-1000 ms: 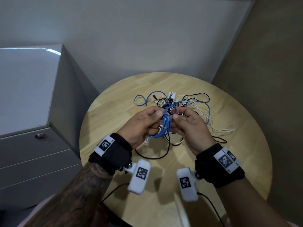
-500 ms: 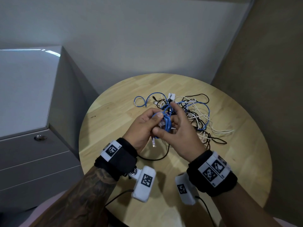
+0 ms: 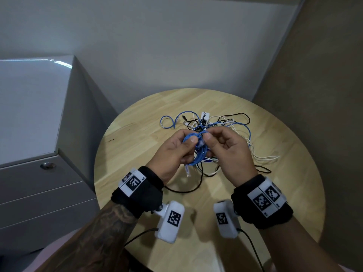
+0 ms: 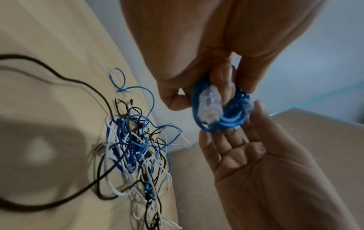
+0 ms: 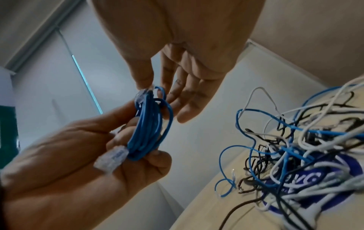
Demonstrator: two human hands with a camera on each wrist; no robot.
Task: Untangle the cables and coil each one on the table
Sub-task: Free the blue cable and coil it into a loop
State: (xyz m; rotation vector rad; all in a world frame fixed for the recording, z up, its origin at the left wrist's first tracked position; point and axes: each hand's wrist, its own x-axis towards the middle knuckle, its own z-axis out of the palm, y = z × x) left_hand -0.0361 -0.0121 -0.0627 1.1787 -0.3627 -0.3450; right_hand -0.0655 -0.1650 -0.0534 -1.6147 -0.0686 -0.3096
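- A small blue cable coil (image 3: 196, 152) is held above the surface (image 3: 137, 146), over its near half, between the two hands; its long axis runs roughly upright, tilted a little toward the near-left edge.
- One clear plug (image 5: 111, 158) hangs from the lower end of the coil, and the other clear plug (image 5: 141, 95) sits at the upper end.
- The coil is grasped by the left hand (image 3: 172, 154): thumb on one side, fingers curled behind the loops, so the left grip is clenched round the bundle.
- The upper plug end is pinched by the thumb and forefinger of the right hand (image 3: 227, 152); its remaining fingers (image 5: 189, 99) are spread and relaxed beside the coil.
- The coil lies just left of the right grip and is carried mainly by the left hand, so tucking the loose end probably falls to the right.
- Both wrists are raised, palms turned toward each other.
- The tangle of cables (image 3: 220, 130) is left on the surface beyond the hands, toward the far edge, with blue, white and black strands still mixed.
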